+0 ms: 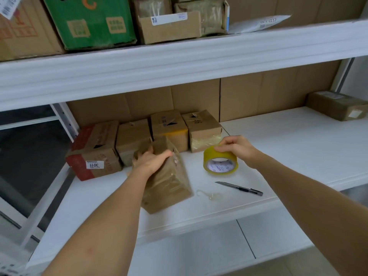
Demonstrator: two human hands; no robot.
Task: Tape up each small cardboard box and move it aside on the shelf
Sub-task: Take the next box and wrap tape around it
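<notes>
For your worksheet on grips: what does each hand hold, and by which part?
Right hand pinches the tape roll by its top rim. Left hand grips the box over its far top end.

Left hand [151,162] grips taped box [169,186] on shelf [298,148]; right hand [237,148] pinches tape roll [220,161]; knife [239,188] nearby.
</notes>
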